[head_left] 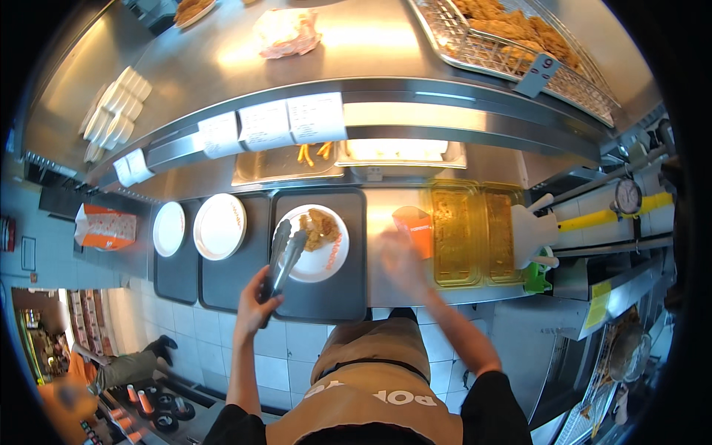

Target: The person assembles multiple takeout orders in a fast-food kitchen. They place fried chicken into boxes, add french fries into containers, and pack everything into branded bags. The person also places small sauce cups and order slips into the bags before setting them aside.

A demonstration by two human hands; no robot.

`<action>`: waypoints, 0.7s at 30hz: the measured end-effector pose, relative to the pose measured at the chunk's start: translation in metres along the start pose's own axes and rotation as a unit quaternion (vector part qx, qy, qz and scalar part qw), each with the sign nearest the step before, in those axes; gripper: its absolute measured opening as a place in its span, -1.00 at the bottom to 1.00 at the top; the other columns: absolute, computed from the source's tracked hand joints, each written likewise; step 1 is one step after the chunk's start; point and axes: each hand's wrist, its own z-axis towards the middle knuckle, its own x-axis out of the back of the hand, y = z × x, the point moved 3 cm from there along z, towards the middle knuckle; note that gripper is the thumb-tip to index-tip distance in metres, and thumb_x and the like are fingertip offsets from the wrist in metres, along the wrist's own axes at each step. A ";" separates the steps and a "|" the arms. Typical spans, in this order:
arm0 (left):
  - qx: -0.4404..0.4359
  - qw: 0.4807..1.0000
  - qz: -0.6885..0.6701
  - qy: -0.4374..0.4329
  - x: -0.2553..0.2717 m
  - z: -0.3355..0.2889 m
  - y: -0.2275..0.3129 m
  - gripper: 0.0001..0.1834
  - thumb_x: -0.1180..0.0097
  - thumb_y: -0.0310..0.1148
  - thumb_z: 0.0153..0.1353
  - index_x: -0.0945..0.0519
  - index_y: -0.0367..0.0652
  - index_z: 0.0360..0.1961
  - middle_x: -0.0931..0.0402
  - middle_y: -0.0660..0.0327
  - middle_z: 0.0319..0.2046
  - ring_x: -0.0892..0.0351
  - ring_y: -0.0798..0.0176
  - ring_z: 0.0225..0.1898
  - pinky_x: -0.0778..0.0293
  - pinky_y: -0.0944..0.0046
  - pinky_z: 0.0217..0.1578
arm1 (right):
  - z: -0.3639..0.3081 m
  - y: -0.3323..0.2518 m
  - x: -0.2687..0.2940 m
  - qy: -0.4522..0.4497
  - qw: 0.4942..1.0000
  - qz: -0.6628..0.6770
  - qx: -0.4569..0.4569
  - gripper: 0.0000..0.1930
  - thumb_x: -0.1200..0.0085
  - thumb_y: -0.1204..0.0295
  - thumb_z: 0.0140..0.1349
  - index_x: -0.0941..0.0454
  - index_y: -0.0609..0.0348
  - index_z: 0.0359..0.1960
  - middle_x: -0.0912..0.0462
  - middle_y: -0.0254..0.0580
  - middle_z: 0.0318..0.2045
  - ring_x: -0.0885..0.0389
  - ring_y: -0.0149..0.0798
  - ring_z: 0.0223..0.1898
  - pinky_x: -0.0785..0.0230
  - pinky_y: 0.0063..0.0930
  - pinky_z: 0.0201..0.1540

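My left hand (259, 298) is wrapped round a pair of metal tongs (279, 265). Their tips reach over a white plate (326, 264) that stands on a dark grey tray, next to pieces of fried chicken (320, 228) on it. To the right, my right hand (400, 263) is smeared by motion over the steel counter. Its fingertips overlap the lower left of an orange carton (415, 228); whether they grip it does not show. Just right of the carton are two amber see-through food pans (455, 278).
Two more white plates (220, 227) stand on dark trays to the left, beside an orange-and-white box (105, 227). Behind the trays, a steel pan (256, 169) holds a few fries. Above, a shelf bears a wire basket (475, 55) of fried chicken. A person's leg (133, 368) shows at lower left.
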 end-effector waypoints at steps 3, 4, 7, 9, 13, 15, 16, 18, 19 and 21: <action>0.013 0.991 -0.134 -0.021 -0.046 -0.007 -0.002 -0.11 -0.36 -0.62 -0.03 -0.31 -0.29 0.40 -0.53 0.15 0.01 -0.53 0.30 -0.06 -0.47 0.31 0.01 | 0.130 0.050 0.085 0.116 0.967 -0.221 -0.040 -0.70 -0.12 0.35 0.21 -0.59 0.23 -0.07 -0.62 0.02 0.01 -0.60 0.03 -0.01 -0.47 -0.14 0.06; 0.021 0.986 -0.164 -0.028 -0.061 -0.011 -0.001 -0.12 -0.37 -0.61 -0.03 -0.32 -0.28 0.39 -0.54 0.15 0.02 -0.54 0.30 -0.08 -0.48 0.32 -0.01 | 0.171 0.079 0.091 -0.094 0.936 -0.290 -0.175 -0.58 -0.08 0.19 0.27 -0.59 0.23 0.03 -0.57 0.05 0.14 -0.58 0.06 0.07 -0.43 -0.10 0.12; 0.038 0.972 -0.232 -0.029 -0.098 -0.027 0.006 -0.12 -0.41 -0.57 -0.05 -0.35 -0.25 0.38 -0.54 0.13 0.11 -0.56 0.31 -0.11 -0.51 0.31 -0.03 | 0.233 0.130 0.080 -0.279 0.898 -0.293 -0.172 -0.29 -0.22 -0.01 0.17 -0.50 0.20 0.26 -0.44 0.08 0.32 -0.43 0.12 0.31 -0.25 -0.06 0.36; 0.017 0.971 -0.239 -0.021 -0.116 -0.032 0.011 -0.09 -0.47 -0.45 -0.02 -0.32 -0.29 0.38 -0.52 0.10 0.13 -0.58 0.35 -0.14 -0.56 0.36 -0.19 | 0.249 0.149 0.051 -0.205 0.920 -0.296 -0.157 -0.26 -0.31 0.00 0.08 -0.51 0.18 0.25 -0.47 0.05 0.31 -0.42 0.10 0.32 -0.25 -0.08 0.37; 0.027 0.986 -0.111 -0.119 -0.178 -0.029 0.002 -0.09 -0.49 -0.36 0.02 -0.32 -0.21 0.40 -0.51 0.10 0.14 -0.56 0.22 0.01 -0.49 0.19 0.08 | 0.252 0.179 0.019 -0.242 0.901 -0.307 -0.190 -0.25 -0.40 0.04 -0.05 -0.57 0.09 0.21 -0.44 0.10 0.32 -0.36 0.10 0.36 -0.24 -0.06 0.37; 0.011 0.972 -0.050 -0.228 -0.233 -0.024 -0.005 -0.12 -0.46 -0.26 0.10 -0.30 -0.25 0.40 -0.50 0.08 0.13 -0.50 0.21 0.11 -0.41 0.18 0.17 | 0.260 0.188 0.023 -0.351 0.863 -0.312 -0.184 -0.27 -0.21 -0.14 0.11 -0.55 0.04 0.24 -0.44 0.05 0.33 -0.38 0.00 0.36 -0.38 -0.03 0.27; 0.005 0.969 -0.045 -0.242 -0.268 -0.020 -0.008 -0.11 -0.44 -0.23 0.13 -0.28 -0.28 0.41 -0.50 0.07 0.11 -0.49 0.21 0.13 -0.40 0.20 0.16 | 0.261 0.192 0.032 -0.397 0.859 -0.214 -0.243 -0.29 -0.13 -0.17 0.16 -0.53 -0.05 0.27 -0.43 0.03 0.34 -0.37 -0.02 0.36 -0.38 -0.08 0.27; -0.023 0.975 -0.069 -0.212 -0.341 -0.006 -0.008 -0.13 -0.39 -0.22 0.18 -0.23 -0.32 0.42 -0.48 0.02 0.16 -0.47 0.09 0.18 -0.34 0.16 0.23 | 0.253 0.190 0.059 -0.395 0.886 -0.027 -0.241 -0.35 -0.01 -0.21 0.23 -0.46 -0.37 0.34 -0.39 -0.01 0.37 -0.36 -0.10 0.36 -0.37 -0.23 0.28; -0.051 0.981 -0.024 -0.186 -0.371 0.004 -0.006 -0.09 -0.38 -0.22 0.17 -0.18 -0.31 0.44 -0.43 -0.06 0.20 -0.44 0.00 0.23 -0.32 0.11 0.26 | 0.243 0.190 0.078 -0.361 0.886 -0.042 -0.286 -0.35 -0.02 -0.21 0.24 -0.44 -0.38 0.35 -0.40 -0.03 0.36 -0.38 -0.16 0.34 -0.39 -0.28 0.26; -0.057 0.990 0.054 -0.117 -0.429 0.030 0.003 0.01 -0.38 -0.24 0.14 -0.03 -0.27 0.49 -0.36 -0.21 0.22 -0.40 -0.18 0.22 -0.33 -0.02 0.25 | 0.213 0.179 0.119 -0.258 0.911 -0.041 -0.321 -0.45 -0.11 -0.07 0.24 -0.52 -0.22 0.23 -0.47 -0.15 0.06 -0.45 -0.29 0.07 -0.41 -0.38 0.06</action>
